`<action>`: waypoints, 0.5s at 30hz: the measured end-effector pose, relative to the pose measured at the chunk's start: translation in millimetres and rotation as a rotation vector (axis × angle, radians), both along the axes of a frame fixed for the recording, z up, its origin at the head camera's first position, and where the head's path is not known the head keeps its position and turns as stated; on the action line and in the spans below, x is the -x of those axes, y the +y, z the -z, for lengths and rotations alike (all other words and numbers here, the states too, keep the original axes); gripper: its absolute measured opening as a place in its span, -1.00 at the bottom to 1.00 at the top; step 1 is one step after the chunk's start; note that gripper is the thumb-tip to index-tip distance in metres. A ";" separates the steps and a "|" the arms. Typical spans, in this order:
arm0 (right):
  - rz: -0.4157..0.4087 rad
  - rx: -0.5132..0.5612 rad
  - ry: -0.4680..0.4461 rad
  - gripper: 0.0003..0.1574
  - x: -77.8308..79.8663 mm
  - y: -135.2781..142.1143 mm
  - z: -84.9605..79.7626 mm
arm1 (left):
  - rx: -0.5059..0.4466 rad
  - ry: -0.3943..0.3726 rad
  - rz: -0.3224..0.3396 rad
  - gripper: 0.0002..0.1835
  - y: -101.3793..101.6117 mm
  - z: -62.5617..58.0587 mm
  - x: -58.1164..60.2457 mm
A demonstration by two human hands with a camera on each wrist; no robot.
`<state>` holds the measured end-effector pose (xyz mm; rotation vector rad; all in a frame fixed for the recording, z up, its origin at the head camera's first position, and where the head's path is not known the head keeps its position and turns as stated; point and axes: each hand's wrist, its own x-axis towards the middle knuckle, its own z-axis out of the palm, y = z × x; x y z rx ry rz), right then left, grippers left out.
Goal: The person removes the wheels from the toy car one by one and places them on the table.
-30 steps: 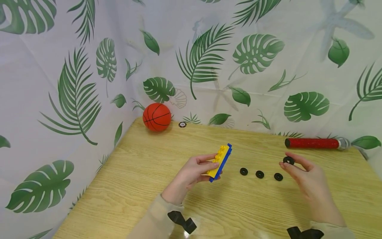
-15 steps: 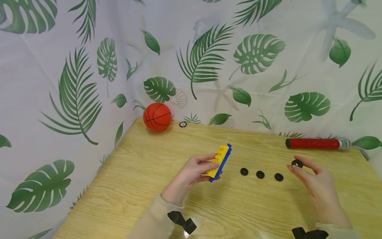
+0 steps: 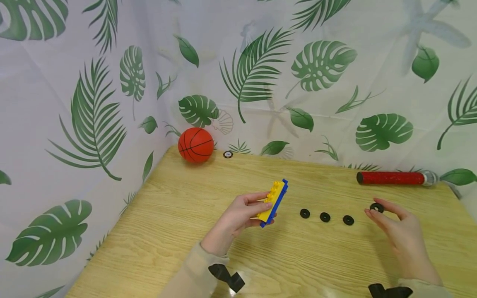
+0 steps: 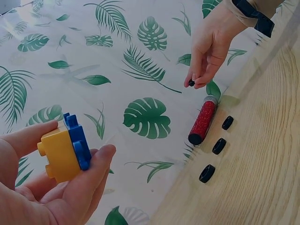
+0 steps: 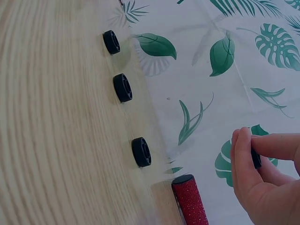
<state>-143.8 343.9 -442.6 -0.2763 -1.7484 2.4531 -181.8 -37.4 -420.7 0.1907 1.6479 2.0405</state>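
My left hand [image 3: 244, 213] grips a yellow toy brick [image 3: 275, 195] joined to a blue studded base [image 3: 279, 203], tilted above the table. In the left wrist view the yellow brick [image 4: 61, 157] and blue base [image 4: 78, 140] lie between thumb and fingers. Off to the right, my right hand [image 3: 400, 231] pinches a small black toy wheel [image 3: 377, 207] between thumb and fingertips; the right wrist view shows that wheel [image 5: 256, 158] mostly hidden by the fingers. Between the hands, three more black wheels lie in a row: left [image 3: 304, 213], middle [image 3: 325, 217] and right [image 3: 348, 220].
A red cylinder with a silvery end [image 3: 391, 178] lies at the back right, behind the right hand. At the back left sit an orange basketball [image 3: 196, 145] and a small black-and-white disc [image 3: 228, 154]. Leaf-printed cloth [image 3: 261, 136] borders the wooden table [image 3: 179, 207].
My right hand has moved to the right and slightly nearer with the wheel, away from the row. The left hand and its bricks have hardly moved.
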 end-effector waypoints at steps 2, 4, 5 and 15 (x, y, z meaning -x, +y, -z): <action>0.004 0.008 -0.003 -0.51 -0.3 1.3 1.7 | -0.002 -0.002 -0.001 -0.50 -0.2 -0.2 -0.2; 0.008 0.014 -0.005 -0.48 -0.4 2.8 2.8 | -0.001 0.001 -0.001 -0.50 -0.4 -0.5 -0.5; 0.008 0.017 -0.005 -0.47 -0.4 3.6 3.4 | -0.002 -0.003 0.001 -0.50 -0.6 -0.7 -0.6; -0.036 0.049 -0.067 -0.63 3.7 20.3 13.7 | -0.003 -0.002 0.006 -0.49 -2.0 -0.5 -1.2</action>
